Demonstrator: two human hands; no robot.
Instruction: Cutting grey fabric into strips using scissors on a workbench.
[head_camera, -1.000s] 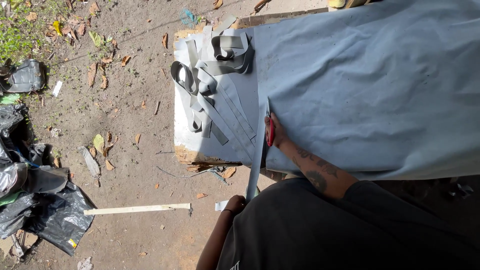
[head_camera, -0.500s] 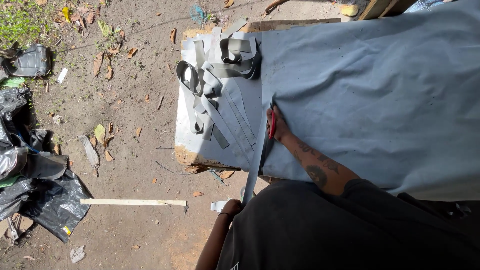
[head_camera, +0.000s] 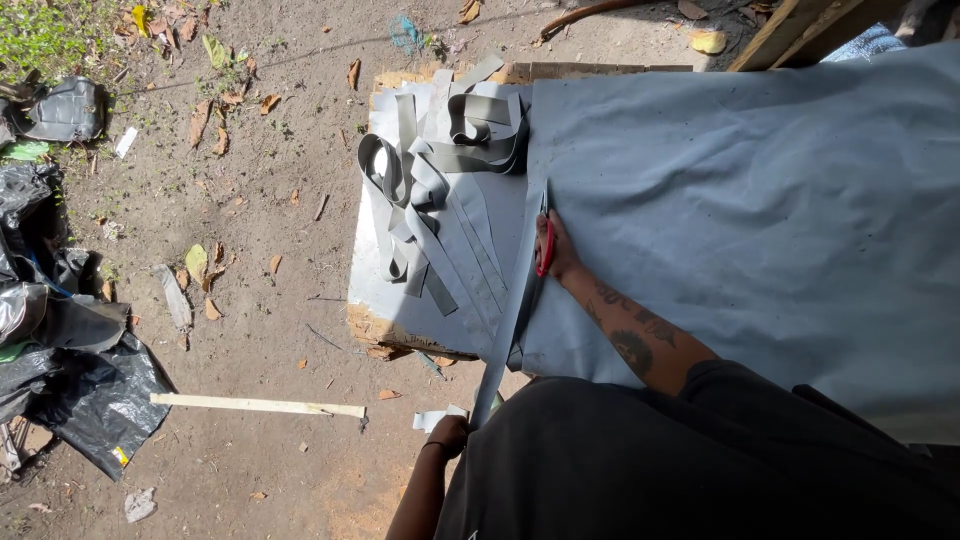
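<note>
Right hand (head_camera: 560, 250) clenched on red-handled scissors (head_camera: 544, 245), blades in the grey sheet (head_camera: 740, 210) spread over the bench (head_camera: 375, 300). Left hand (head_camera: 450, 435) grips the cut strip (head_camera: 508, 335) below the edge. Risk: slack strip lets the cut wander.

Yellow label (head_camera: 119, 456) on black plastic bag (head_camera: 95, 400), lower left.

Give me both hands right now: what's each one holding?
Left hand: closed on the lower end of the grey strip being cut off the grey sheet.
Right hand: closed on red-handled scissors at the sheet's edge.
</note>
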